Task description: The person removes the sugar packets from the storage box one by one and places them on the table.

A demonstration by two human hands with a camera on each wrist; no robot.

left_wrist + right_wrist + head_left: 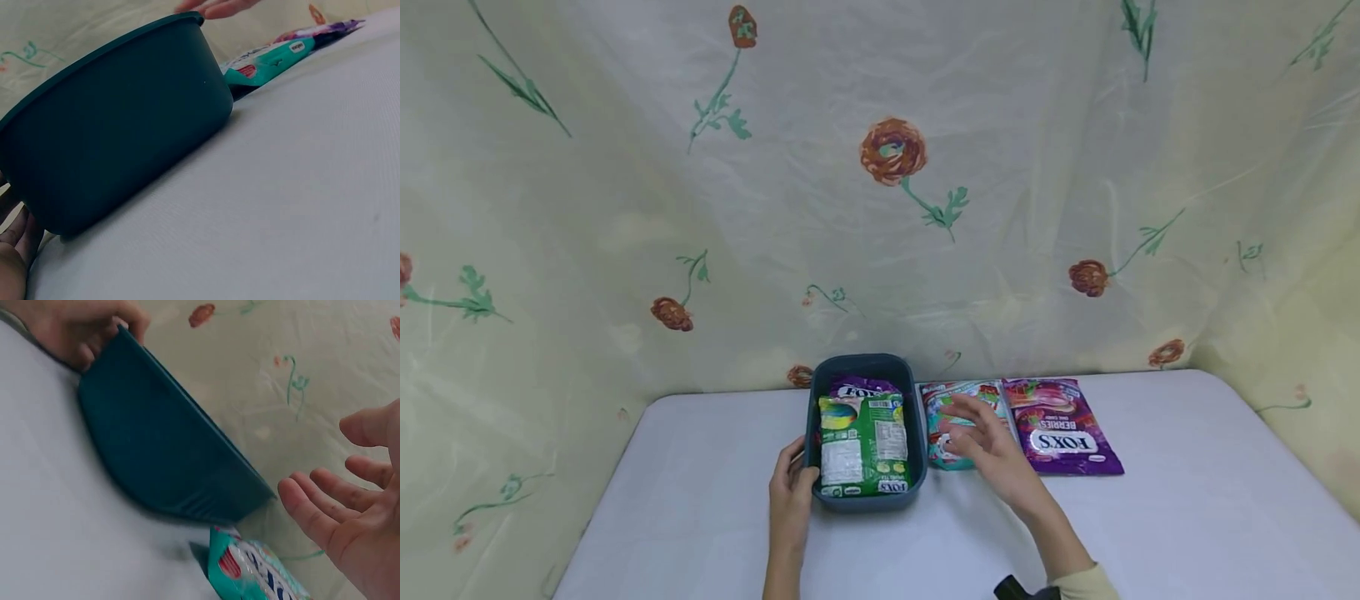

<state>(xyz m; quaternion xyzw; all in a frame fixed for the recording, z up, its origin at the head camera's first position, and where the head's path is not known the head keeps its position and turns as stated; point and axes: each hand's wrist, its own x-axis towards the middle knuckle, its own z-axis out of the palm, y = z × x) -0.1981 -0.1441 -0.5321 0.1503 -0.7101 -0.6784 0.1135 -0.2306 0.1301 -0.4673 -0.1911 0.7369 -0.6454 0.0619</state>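
Note:
A dark teal plastic bin [867,505] stands on the table with a green FOX'S candy bag [863,446] lying in it, partly over a purple FOX'S bag [859,385]. My left hand [791,502] grips the bin's left side near the front corner. Above a teal candy bag [942,454] to the right of the bin hovers my right hand [988,446], its fingers spread and nothing in them; part of that bag is hidden behind it. Beside it lies a purple FOX'S Berries bag [1063,425]. From the right wrist, the palm and fingers [312,509] look apart from the bin.
A white cloth covers the table [700,500]. Behind it and at both sides hangs a pale curtain [1000,167] with printed flowers. Some black object [1013,587] shows at the right wrist, by the sleeve [1082,583].

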